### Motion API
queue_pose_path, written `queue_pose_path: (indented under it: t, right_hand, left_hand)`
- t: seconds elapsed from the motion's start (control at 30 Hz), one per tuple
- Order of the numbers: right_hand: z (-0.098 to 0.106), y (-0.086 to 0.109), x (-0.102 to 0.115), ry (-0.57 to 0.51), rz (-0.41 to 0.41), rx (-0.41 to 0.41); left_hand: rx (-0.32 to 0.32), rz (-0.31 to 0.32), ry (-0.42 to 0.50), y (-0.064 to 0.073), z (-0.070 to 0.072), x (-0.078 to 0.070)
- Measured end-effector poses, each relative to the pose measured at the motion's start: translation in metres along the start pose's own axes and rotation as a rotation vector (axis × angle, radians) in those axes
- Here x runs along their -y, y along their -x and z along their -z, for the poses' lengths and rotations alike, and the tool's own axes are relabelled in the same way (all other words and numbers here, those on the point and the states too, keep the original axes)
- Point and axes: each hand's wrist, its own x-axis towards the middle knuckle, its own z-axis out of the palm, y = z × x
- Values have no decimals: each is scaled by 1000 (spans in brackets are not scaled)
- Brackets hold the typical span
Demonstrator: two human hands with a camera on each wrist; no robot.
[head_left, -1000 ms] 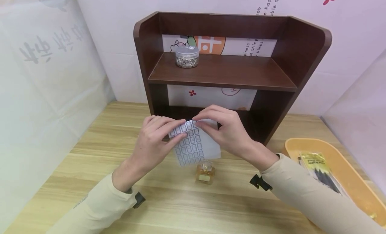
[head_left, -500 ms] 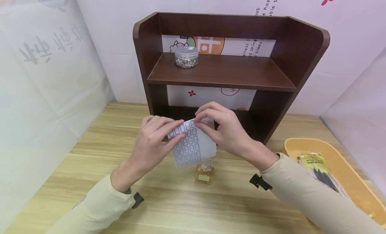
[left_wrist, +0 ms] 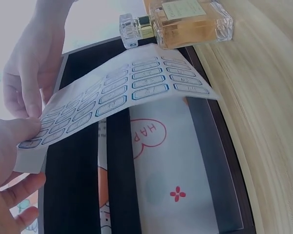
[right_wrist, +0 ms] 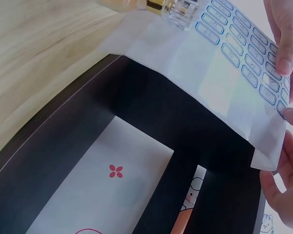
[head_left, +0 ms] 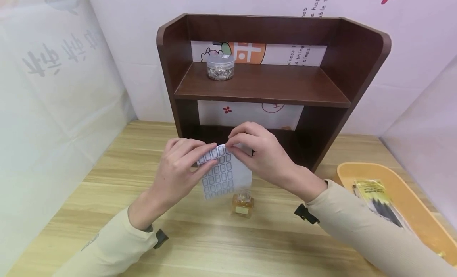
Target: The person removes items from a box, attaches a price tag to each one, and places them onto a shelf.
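Note:
A sheet of small label stickers with blue-edged frames is held up above the table in the head view. My left hand pinches its upper left part between thumb and fingers. At the top edge, my right hand pinches near the last label of the top row, its fingertips close to the left ones. In the left wrist view the sheet bends, with printed labels over part of it; the right wrist view shows a blank strip too. A perfume bottle with amber liquid stands just below the sheet.
Behind the hands stands a dark brown two-tier shelf, with a clear lidded jar on its upper board. An orange tray at the right holds a yellow-topped packet of brushes. White printed sheeting surrounds the wooden table.
Both hands and the sticker sheet have shifted slightly left. My right fingertips have come a little nearer the left ones, covering more of the end label. The bottle has stayed put.

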Motion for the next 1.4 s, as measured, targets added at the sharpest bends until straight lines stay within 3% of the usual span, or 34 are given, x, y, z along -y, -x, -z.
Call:
queue_pose_path:
  t: [0.23,0.43,0.63,0.8,0.93,1.0,1.13,1.23,1.3,1.4]
  right_hand:
    - [2,4,6,39,28,-6]
    - [11,8,12,-49,18,-71]
    - [21,22,8,-200,-175,-69]
    - [28,40,4,-245,-427,-27]
    - [32,50,1,-243,-558,21]
    - [34,54,-1,-244,-586,39]
    - [35,61,-5,-260,-615,72]
    - [34,65,-7,-288,-645,93]
    - [35,69,-7,-310,-675,107]
    - [35,74,-8,-345,-719,125]
  left_hand:
    - [15,66,37,3,4,4]
    - [1,157,30,11,15,13]
    - [-46,243,15,29,29,24]
    - [13,297,-48,49,42,33]
    - [179,318,-80,63,49,39]
    - [319,315,-54,68,49,40]
    - [666,307,30,78,42,37]
    - [863,314,70,86,34,32]
    - [942,322,89,92,30,30]
    - [990,337,103,99,27,28]
